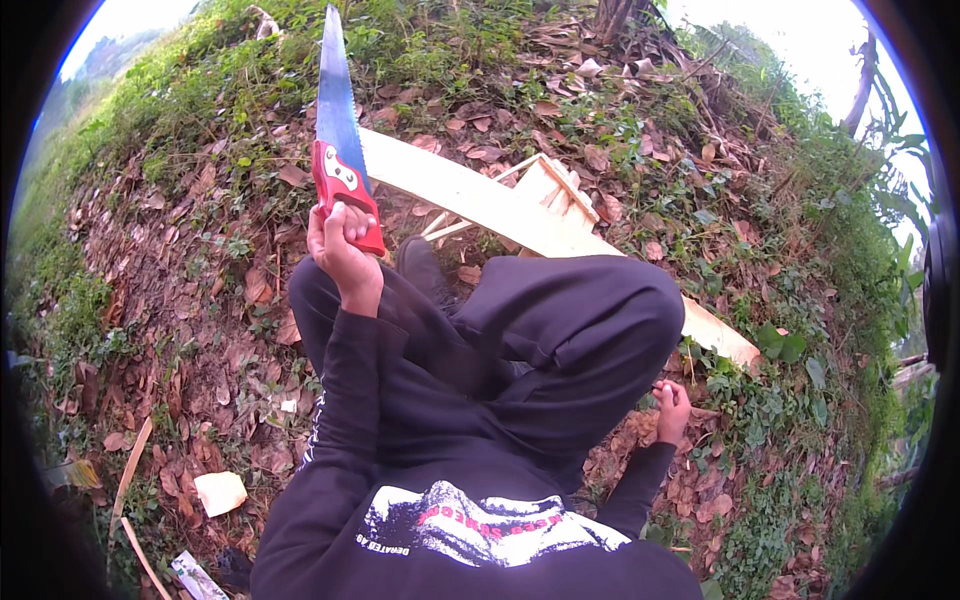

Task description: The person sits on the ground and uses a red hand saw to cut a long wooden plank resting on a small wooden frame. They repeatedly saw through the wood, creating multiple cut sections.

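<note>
My left hand (pixel 345 245) is closed round the red handle (pixel 343 180) of a handsaw. Its long, tapering blade (pixel 338 90) stands up and away from me, toothed edge to the right. Behind the saw, a long pale wooden plank (pixel 450 185) slants from upper left to lower right, its middle partly hidden by my bent right knee. My right hand (pixel 672 412) is low beside my right thigh, over the leaf litter. Its fingers are loosely bent and a little apart, and I see nothing in them.
A small pale wooden frame (pixel 560 190) lies just beyond the plank. At the lower left are a flat pale scrap (pixel 220 493), thin wooden strips (pixel 130 465) and a whitish packet (pixel 198 577). Dry leaves and green plants cover the sloping ground; a tree trunk (pixel 615 18) rises at the back.
</note>
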Motion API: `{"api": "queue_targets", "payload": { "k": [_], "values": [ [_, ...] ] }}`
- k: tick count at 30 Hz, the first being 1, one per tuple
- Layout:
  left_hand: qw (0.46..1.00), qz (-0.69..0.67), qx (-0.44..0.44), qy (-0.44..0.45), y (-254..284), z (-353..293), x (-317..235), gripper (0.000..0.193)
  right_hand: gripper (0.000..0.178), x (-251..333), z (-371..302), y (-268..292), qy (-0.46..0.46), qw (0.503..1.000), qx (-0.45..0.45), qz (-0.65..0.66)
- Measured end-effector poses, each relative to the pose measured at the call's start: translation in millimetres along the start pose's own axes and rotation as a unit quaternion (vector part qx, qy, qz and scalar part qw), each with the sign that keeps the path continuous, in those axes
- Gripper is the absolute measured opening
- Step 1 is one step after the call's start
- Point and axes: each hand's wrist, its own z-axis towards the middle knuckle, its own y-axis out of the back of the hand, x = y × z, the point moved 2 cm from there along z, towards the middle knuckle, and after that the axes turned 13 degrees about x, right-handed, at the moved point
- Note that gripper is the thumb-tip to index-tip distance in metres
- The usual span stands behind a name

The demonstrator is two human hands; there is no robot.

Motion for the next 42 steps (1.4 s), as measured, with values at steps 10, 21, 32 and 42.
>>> {"api": "queue_targets", "payload": {
  "k": [10, 21, 32, 42],
  "values": [
    [0.990, 0.096, 0.098, 0.035, 15, 5, -8, 0.016, 0.023, 227, 149, -175, 0.318, 0.916, 0.223, -0.104],
    [0.929, 0.271, 0.130, 0.215, 34, -21, 23, 0.012, 0.046, 228, 313, -371, 0.268, 0.819, 0.346, -0.371],
    [0.903, 0.292, 0.112, 0.296, 44, -21, 57, 0.024, 0.075, 165, 293, -440, 0.191, 0.843, 0.241, -0.441],
    [0.856, 0.389, 0.143, 0.308, 38, -24, 59, 0.022, 0.074, 186, 288, -475, 0.218, 0.846, 0.263, -0.410]
  ]
}}
